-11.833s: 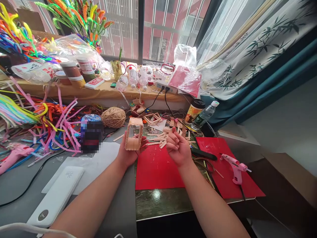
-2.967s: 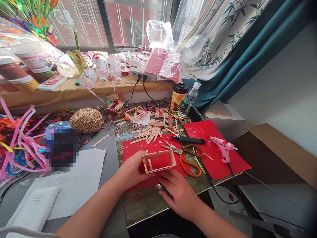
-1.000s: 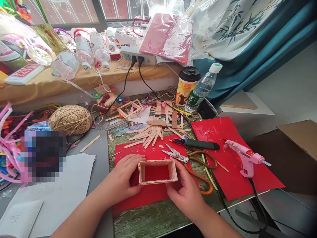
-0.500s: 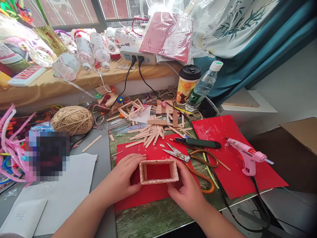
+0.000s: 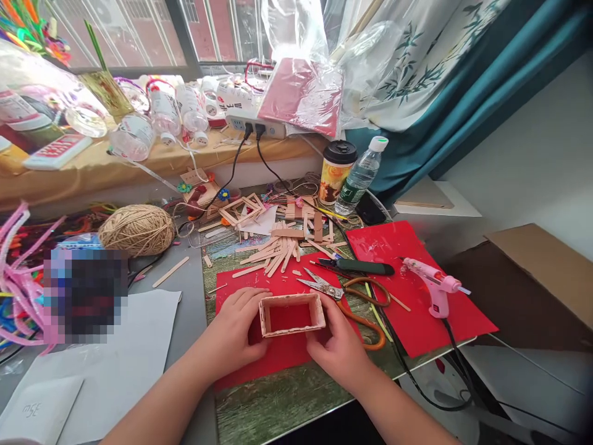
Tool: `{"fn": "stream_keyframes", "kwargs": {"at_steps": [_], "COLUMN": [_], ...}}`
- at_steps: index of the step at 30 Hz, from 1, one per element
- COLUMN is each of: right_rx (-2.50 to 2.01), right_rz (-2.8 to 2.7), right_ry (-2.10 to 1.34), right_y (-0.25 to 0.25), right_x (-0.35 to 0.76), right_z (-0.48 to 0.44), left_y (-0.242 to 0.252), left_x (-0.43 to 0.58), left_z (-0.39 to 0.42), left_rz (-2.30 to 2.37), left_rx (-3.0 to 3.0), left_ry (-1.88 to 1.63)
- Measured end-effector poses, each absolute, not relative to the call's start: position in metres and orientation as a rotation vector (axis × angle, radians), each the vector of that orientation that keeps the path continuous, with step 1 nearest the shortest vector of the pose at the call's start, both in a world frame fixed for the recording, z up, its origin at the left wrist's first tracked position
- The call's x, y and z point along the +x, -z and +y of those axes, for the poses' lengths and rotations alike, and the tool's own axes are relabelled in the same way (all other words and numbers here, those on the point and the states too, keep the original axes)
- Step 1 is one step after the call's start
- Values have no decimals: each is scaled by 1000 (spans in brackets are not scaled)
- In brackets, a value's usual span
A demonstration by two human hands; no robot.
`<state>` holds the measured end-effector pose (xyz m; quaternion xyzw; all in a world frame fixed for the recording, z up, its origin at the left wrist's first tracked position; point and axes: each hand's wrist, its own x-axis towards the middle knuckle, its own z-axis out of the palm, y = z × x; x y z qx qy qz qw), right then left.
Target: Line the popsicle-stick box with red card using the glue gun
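A small open box frame (image 5: pixel 292 300) made of craft sticks rests on a red sheet (image 5: pixel 278 355) near the table's front. My left hand (image 5: pixel 234 330) wraps round its left end, fingers curled against the sticks. Against its right end and front presses my right hand (image 5: pixel 340 346), fingers closed on the frame. Red sheet shows through the frame's open middle. Scissors with orange handles (image 5: pixel 356 295) lie just right of the frame.
Loose craft sticks (image 5: pixel 278 253) lie piled behind the frame. A pink glue gun (image 5: pixel 433 287) stands on a second red sheet (image 5: pixel 407 272), with a dark knife (image 5: pixel 359 266), coffee cup (image 5: pixel 337 171) and water bottle (image 5: pixel 361 176) nearby. A twine ball (image 5: pixel 136 230) and white paper (image 5: pixel 115 364) lie left.
Long ago my left hand held the frame up in the air; now it lies flat on the red sheet between both hands. Over the last second only the camera view shifted slightly.
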<state>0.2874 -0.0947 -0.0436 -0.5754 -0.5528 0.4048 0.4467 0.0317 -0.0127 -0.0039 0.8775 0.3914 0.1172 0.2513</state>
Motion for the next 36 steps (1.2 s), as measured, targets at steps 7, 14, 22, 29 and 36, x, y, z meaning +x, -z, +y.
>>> {"fn": "stream_keyframes", "kwargs": {"at_steps": [7,14,22,29,36], "right_rx": [-1415,-1343,-1380,-1368,-1408], "right_rz": [-1422,-1329,-1256,-1218,-1194], "right_ry": [-900,-940,-924,-945,-899], "right_y": [40,46,59,65,67], "right_x": [286,285,286,285,285], "right_z": [-96,-96,-100,-100,-101], "left_y": [-7,-12,1,-1,4], "left_x": [39,34,21,15,9], "left_z": [-15,-22,-21,-21,-13], "left_rz": [1038,1096,1105,1053,1078], "left_rx": [2403,2407,2414,2442,2530], "left_ry": [-383,-415,-437,-483,-464]}}
